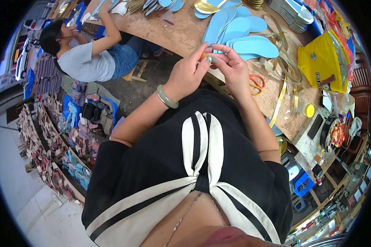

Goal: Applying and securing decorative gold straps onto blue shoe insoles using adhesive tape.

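Note:
Both hands meet in front of my chest at the near edge of the wooden table. My left hand [186,71], with a pale bangle [167,97] on its wrist, is closed in a pinch. My right hand [231,68] is closed against it, thumb and fingertips brought together. A small orange piece [203,56] and a shiny green spot show at the fingertips; what is pinched there is too small to name. Just beyond the hands lie light blue insole-shaped pieces [251,46] in overlapping stacks. Orange-handled scissors [257,84] rest beside my right wrist.
Gold and tan strips [285,70] trail over the table's right side, near a yellow bag [323,61] and a yellow-lidded jar [309,110]. Another person [86,59] sits at the table on the left. Racks of pink and blue pieces [49,144] stand on the floor behind.

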Demonstrator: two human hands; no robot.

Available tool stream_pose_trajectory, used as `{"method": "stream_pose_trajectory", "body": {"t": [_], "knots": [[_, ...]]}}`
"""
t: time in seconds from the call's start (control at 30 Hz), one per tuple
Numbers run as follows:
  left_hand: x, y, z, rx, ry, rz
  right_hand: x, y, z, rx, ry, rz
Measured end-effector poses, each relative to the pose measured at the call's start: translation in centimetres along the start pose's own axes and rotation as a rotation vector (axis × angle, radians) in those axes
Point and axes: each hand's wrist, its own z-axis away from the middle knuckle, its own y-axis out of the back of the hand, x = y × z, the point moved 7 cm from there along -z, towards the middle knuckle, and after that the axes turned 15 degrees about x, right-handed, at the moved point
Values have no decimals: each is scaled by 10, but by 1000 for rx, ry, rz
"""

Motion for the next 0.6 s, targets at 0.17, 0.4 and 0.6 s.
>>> {"method": "stream_pose_trajectory", "body": {"t": [0.17,0.4,0.6], "knots": [[-5,30,-2,91,-181,-125,3,-10,6,11,2,39],[-64,173,-40,259,267,-75,54,-24,25,-245,513,677],[7,331,-56,641,24,100,303,53,52,-699,138,1381]]}}
